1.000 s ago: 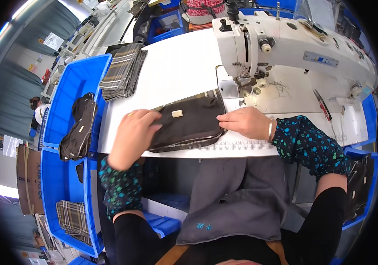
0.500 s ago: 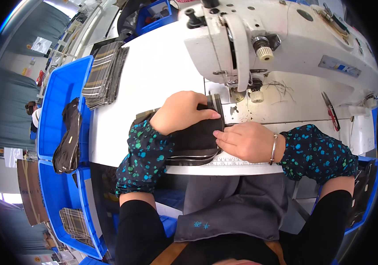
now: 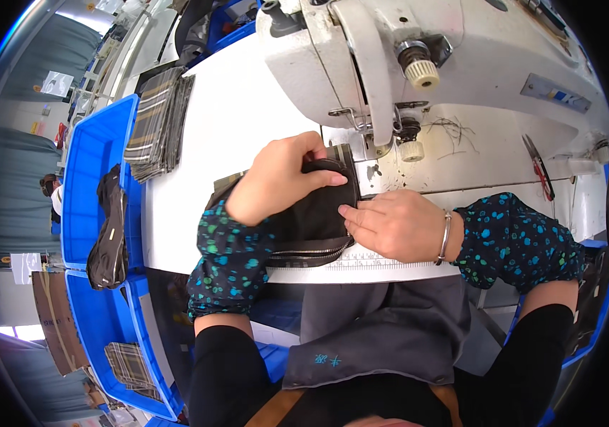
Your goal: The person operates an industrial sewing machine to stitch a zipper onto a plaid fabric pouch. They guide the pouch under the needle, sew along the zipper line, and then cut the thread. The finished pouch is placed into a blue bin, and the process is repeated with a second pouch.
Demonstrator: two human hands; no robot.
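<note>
A dark brown fabric pouch point(image 3: 304, 220) with a plaid edge and a zipper lies at the table's front, just left of the sewing machine's presser foot and needle area point(image 3: 379, 142). My left hand point(image 3: 279, 174) pinches its upper part, fingers curled over the fabric and thumb on top. My right hand point(image 3: 393, 228) grips the pouch's right edge with bent fingers. The white sewing machine point(image 3: 475, 64) rises beyond both hands. Red-and-black scissors point(image 3: 545, 182) lie on the machine bed to the right, along with loose thread bits point(image 3: 447, 132).
A stack of plaid pieces point(image 3: 159, 121) sits on the white table point(image 3: 226, 92). Blue bins point(image 3: 102, 313) line the left side, holding dark pieces point(image 3: 105, 235) and folded plaid cloth point(image 3: 130, 366). Another bin with dark pieces point(image 3: 589, 299) is at right. A person point(image 3: 54, 192) is at far left.
My left hand has moved right and up, further onto the pouch, its thumb now near the right end. My right hand is slightly lower. The view has shifted, bringing the machine closer.
</note>
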